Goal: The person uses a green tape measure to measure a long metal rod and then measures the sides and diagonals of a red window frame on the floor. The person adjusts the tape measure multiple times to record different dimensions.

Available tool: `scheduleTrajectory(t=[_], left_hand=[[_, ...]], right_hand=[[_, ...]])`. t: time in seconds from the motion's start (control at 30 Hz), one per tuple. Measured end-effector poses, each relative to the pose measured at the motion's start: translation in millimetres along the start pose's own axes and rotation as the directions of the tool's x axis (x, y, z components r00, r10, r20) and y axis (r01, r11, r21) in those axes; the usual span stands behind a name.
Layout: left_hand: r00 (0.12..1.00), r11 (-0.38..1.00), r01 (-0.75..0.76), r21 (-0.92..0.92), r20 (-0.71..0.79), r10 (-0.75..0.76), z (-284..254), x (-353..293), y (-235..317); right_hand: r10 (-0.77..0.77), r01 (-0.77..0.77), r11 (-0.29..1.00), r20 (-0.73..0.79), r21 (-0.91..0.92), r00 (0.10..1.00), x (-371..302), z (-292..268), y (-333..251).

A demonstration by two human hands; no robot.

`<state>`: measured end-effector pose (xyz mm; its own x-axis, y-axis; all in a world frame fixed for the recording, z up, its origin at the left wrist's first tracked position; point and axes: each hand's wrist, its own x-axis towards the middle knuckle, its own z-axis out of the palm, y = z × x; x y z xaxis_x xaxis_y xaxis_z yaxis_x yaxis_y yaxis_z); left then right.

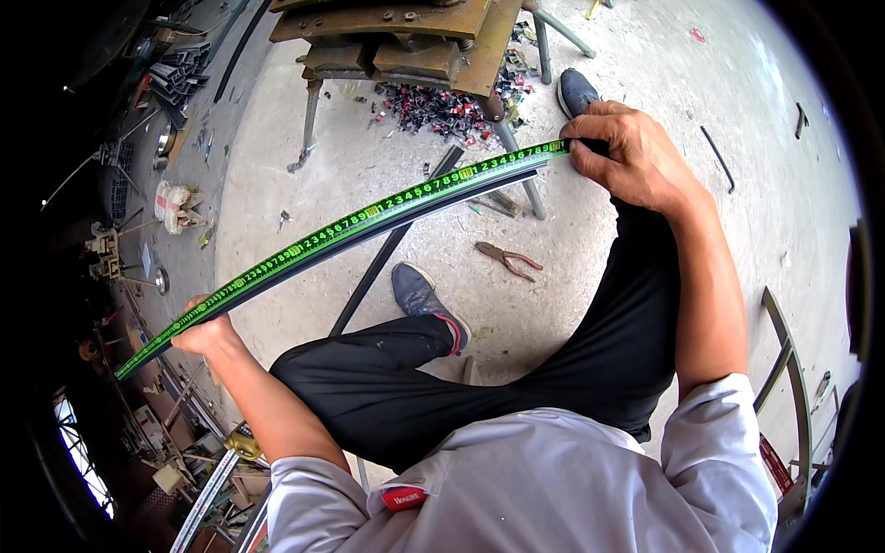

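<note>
A bright green tape measure blade (318, 240) is stretched in a slant from the lower left to the upper right, its dark numbers facing up. Along its lower side runs a long thin black strip (442, 205), which ends a little short of my right hand. My left hand (205, 334) is closed round the tape and the strip near the left end, its fingers partly hidden behind them. At the far right, my right hand (634, 155) pinches the tape's end between thumb and fingers. Something dark shows under that palm; I cannot make out what it is.
Red-handled pliers (507, 260) lie on the concrete between my feet. A dark bar (392, 249) slants beneath the tape. Ahead stands a metal stand (396, 23) over a heap of black and red scraps (433, 109). Metal profiles (178, 78) and clutter fill the left side.
</note>
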<state>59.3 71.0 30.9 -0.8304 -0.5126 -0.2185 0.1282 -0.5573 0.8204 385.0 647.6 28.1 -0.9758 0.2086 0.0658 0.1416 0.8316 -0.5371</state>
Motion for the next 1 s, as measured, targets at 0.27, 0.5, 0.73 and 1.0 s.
scheduleTrajectory(t=[0.27,0.5,0.73,1.0], left_hand=[[0.997,0.999,-0.04,-0.004,-0.069,0.04,12,-22,-11],[0.999,1.0,-0.021,-0.006,-0.025,0.02,1,-5,-6],[1.0,1.0,-0.011,-0.018,-0.001,0.011,-6,6,-3],[0.999,1.0,-0.024,0.001,0.027,0.024,-5,0,-5]], right_hand=[[0.077,-0.077,0.997,0.025,0.011,0.997,-1,-3,-7],[0.029,-0.029,1.0,-0.007,0.005,1.0,0,-1,-3],[0.031,-0.031,0.999,-0.017,0.006,0.999,1,1,-4],[0.016,-0.016,1.0,-0.023,0.01,1.0,1,2,-3]])
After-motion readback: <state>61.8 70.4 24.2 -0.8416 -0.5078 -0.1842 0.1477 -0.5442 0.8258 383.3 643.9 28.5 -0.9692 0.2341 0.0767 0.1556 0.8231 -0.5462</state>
